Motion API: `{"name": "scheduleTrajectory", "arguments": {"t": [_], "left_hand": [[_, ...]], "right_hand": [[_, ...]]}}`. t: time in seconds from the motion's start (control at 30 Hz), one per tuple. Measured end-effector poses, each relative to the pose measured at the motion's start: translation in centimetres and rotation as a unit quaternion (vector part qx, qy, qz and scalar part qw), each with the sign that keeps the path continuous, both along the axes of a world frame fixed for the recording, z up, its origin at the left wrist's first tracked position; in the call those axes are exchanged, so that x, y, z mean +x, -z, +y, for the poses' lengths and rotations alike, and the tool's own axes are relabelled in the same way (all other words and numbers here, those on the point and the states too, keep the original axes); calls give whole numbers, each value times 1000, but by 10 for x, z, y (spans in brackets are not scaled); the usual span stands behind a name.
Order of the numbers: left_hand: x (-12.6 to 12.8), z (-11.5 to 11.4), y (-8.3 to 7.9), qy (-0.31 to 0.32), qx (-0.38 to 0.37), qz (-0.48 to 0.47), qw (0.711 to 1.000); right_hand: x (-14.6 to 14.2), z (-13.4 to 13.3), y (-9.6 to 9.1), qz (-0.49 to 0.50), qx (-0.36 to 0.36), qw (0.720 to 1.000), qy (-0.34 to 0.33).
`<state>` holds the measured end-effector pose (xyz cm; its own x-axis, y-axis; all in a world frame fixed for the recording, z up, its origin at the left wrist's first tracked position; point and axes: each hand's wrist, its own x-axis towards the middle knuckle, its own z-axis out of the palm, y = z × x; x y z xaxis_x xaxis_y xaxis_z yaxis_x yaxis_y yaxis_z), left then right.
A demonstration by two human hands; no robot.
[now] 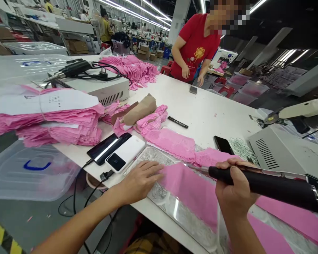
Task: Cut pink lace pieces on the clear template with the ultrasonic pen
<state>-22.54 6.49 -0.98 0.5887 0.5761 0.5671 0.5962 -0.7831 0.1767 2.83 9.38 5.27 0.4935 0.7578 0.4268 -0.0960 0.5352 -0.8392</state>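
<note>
My right hand (235, 185) is wrapped round a black-handled electric cutter (270, 185), its thin metal tip pointing left. That tip lies at the upper edge of a flat pink fabric piece (193, 194). My left hand (141, 180) rests flat at the left end of this piece, fingers stretched out and slightly blurred. Under the fabric is a clear plastic board (180, 215). Just beyond the tip runs a crinkled pink strip (172, 141). More pink fabric (294, 215) lies under and right of my right forearm.
Left are bundled pink pieces (58, 120), a white power bank (125, 153) with cables, and a grey box (95, 90) carrying another tool. A marker (177, 122) and black phone (223, 145) lie farther in. A grey vented box (283, 151) stands right. A person in red (196, 46) stands opposite.
</note>
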Motion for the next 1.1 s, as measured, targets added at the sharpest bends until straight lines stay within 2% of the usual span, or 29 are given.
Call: {"name": "scheduleTrajectory", "arguments": {"t": [0.2, 0.4, 0.9, 1.1], "left_hand": [[3, 3, 3, -18, -33, 44, 998], [1, 1, 2, -18, -39, 54, 998], [2, 0, 1, -19, -32, 30, 999], [3, -1, 0, -19, -31, 26, 999]], "right_hand": [[-9, 8, 13, 27, -4, 999, -42], [-11, 13, 21, 30, -15, 998, -44], [-8, 14, 22, -4, -15, 999, -46], [-13, 8, 17, 30, -39, 997, -60]]}}
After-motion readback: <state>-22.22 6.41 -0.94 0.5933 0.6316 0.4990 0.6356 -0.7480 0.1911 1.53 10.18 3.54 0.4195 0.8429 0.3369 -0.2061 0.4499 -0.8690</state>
